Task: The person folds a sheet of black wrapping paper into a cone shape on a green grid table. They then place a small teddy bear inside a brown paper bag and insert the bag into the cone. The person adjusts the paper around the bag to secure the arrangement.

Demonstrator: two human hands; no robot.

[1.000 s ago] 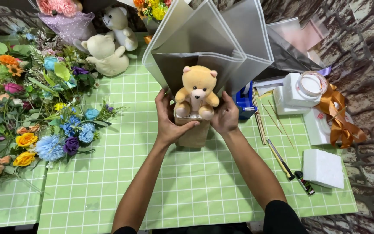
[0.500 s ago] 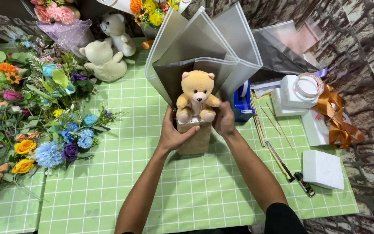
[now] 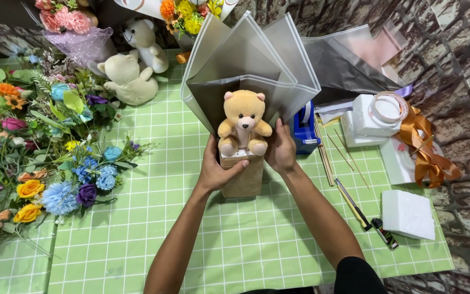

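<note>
We take the teddy bear (image 3: 244, 124) as our landmark: it sits upright on a tan block (image 3: 241, 175), backed by a fan of grey wrapping sheets (image 3: 257, 71), near the middle of the green checked desk (image 3: 202, 239).

Far to the left of the bear lies a heap of artificial flowers (image 3: 44, 147), and up-left of it two pale plush toys (image 3: 131, 71) lean together.

To do this step well, we judge that both sides of the block want even pressure, so the sheets stay gathered behind the bear and the bear does not tip forward. The grip should sit low, below the bear's feet, leaving the folds free to fan out.

Our left hand (image 3: 217, 170), just below and left of the bear, is curled around the block's left side, thumb laid across its front top edge; it is narrowly closed on the block. Our right hand (image 3: 282, 149), just right of the bear, presses flat-fingered against the sheets and the block's right side, half open, thumb up beside the bear's foot.

Right of the bear stand a blue tape dispenser (image 3: 303, 126), thin sticks (image 3: 325, 155), a tape roll (image 3: 388, 107) on a white box, an orange ribbon (image 3: 428, 147), and, lower right, a white foam block (image 3: 408, 214).
</note>
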